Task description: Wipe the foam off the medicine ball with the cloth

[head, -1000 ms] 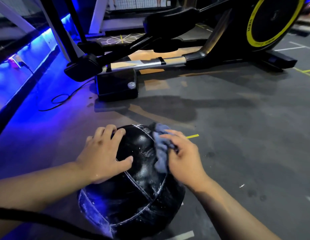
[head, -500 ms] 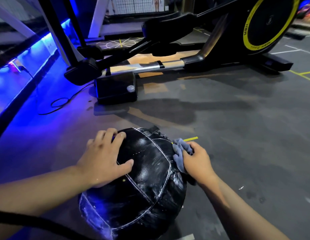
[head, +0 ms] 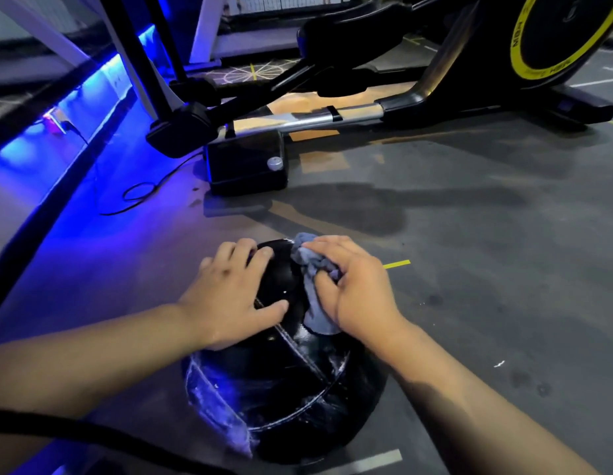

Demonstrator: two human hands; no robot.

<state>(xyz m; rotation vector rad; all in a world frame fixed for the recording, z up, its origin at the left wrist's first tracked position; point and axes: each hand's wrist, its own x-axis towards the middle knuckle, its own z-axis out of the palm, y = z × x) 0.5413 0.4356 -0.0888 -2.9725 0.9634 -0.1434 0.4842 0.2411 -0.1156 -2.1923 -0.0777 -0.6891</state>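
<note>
grey cloth (head: 315,313) partly hidden under right hand (head: 360,296)

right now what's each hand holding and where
The right hand grips the bunched cloth around its middle; the left hand only rests on the medicine ball.

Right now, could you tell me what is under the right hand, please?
The right hand grips a blue cloth on the medicine ball; any foam beneath the cloth is covered.
</note>
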